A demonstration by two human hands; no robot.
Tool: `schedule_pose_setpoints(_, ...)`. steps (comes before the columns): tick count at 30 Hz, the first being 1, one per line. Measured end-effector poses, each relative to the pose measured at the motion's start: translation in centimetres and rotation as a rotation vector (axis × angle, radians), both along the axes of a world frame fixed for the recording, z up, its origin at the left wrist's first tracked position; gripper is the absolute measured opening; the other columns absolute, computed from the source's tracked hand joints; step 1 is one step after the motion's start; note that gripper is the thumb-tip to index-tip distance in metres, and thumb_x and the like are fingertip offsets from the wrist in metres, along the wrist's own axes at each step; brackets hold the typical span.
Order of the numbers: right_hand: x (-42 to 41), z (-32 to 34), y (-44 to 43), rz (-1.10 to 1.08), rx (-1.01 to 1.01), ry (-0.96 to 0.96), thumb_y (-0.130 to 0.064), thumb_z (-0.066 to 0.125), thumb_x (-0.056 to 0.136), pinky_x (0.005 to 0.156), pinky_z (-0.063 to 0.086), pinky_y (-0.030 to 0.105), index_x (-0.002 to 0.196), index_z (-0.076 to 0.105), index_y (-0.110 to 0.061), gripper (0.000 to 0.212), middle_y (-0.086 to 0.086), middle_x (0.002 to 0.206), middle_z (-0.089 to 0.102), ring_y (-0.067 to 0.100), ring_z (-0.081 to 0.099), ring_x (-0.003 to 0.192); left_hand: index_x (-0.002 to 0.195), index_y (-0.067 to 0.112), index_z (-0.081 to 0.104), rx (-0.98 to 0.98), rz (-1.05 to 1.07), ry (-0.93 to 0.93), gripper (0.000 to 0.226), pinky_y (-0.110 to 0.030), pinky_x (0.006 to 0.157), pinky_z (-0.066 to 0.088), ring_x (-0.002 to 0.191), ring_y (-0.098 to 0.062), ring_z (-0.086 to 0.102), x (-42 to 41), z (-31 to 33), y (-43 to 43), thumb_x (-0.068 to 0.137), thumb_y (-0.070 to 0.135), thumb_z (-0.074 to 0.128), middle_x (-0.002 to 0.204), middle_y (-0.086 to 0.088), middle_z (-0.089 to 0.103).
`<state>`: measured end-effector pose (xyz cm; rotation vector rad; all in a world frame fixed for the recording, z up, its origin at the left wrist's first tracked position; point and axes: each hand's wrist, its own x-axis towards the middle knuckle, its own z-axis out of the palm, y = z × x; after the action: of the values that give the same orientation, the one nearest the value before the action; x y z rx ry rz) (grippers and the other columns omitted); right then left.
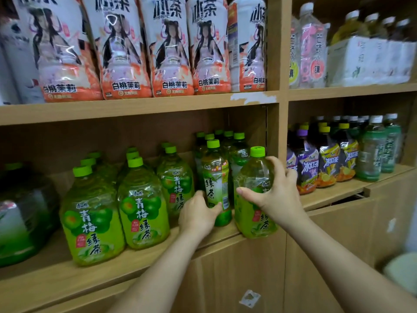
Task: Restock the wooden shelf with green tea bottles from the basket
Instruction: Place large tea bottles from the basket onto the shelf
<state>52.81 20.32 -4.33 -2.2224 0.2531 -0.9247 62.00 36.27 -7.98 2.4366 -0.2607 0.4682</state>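
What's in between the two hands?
In the head view, two bottles: the slim green tea bottle that the left hand grips, and the wide green tea bottle that the right hand holds.

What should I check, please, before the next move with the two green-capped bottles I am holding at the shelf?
1. Left hand grip on the slim green-capped clear plastic green tea bottle: ok, fingers wrap its lower part.
2. Right hand grip on the wide green-capped plastic bottle: ok, fingers curl round its upper body.
3. Wide bottle's footing on the light wooden shelf board: cannot tell, base at the very front edge.
4. Slim bottle upright, label forward: ok.
5. Basket supply: cannot tell, not in view.
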Motion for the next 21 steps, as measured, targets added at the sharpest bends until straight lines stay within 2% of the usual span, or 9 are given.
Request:
schedule_pose_setpoints(3, 0.4, -0.8, -0.1, -0.054, -0.003, -0.051, -0.061, 0.078, 0.059, 0.089, 0.047, 0.037, 0.143, 0.033, -0.023, 0.103, 0.012, 0.129, 0.038, 0.030, 0.051, 0.113, 0.103, 0.020, 0.056, 0.028, 0.080, -0.015, 0.047, -0.030, 0.062, 0.045, 0.089, -0.025, 0.064, 0.6, 0.7, -1.2, 0.075, 0.057, 0.066, 0.096, 0.000, 0.068)
schedule_pose_setpoints(7, 0.9, -1.0, -0.2, -0.072, 0.007, -0.055, -0.065, 0.075, 0.061, 0.093, 0.046, 0.035, 0.147, 0.030, -0.024, 0.106, 0.009, 0.133, 0.041, 0.026, 0.049, 0.120, 0.117, 0.019, 0.040, 0.092, 0.165, -0.049, 0.066, -0.031, 0.058, 0.043, 0.088, -0.030, 0.066, 1.4, 1.3, -2.6, 0.073, 0.060, 0.068, 0.095, -0.005, 0.068)
schedule_pose_setpoints(10, 0.9, -1.0, -0.2, -0.099, -0.019, -0.041, -0.069, 0.071, 0.061, 0.091, 0.046, 0.032, 0.148, 0.028, -0.024, 0.106, 0.007, 0.133, 0.043, 0.023, 0.049, 0.120, 0.129, 0.019, 0.027, 0.109, 0.139, -0.018, 0.074, -0.032, 0.062, 0.040, 0.098, -0.029, 0.063, 2.5, 1.5, -3.6, 0.077, 0.056, 0.066, 0.109, -0.006, 0.063)
schedule_pose_setpoints(15, 0.6, -1.1, -0.4, -0.093, -0.039, -0.026, -0.073, 0.067, 0.059, 0.089, 0.047, 0.028, 0.148, 0.027, -0.026, 0.109, 0.004, 0.132, 0.044, 0.020, 0.050, 0.120, 0.124, 0.018, 0.043, 0.102, 0.111, 0.049, 0.066, -0.031, 0.069, 0.040, 0.107, -0.027, 0.058, 3.5, 1.6, -4.4, 0.077, 0.056, 0.067, 0.118, -0.006, 0.058)
schedule_pose_setpoints(21, 0.6, -1.0, -1.1, 0.005, -0.054, 0.033, -0.068, 0.072, 0.061, 0.101, 0.042, 0.033, 0.152, 0.015, -0.029, 0.114, 0.001, 0.146, 0.041, 0.018, 0.042, 0.131, 0.126, 0.014, 0.045, -0.003, 0.025, 0.076, 0.062, -0.037, 0.086, 0.044, 0.115, -0.031, 0.052, 4.1, 0.6, -4.1, 0.080, 0.048, 0.067, 0.124, -0.011, 0.054)
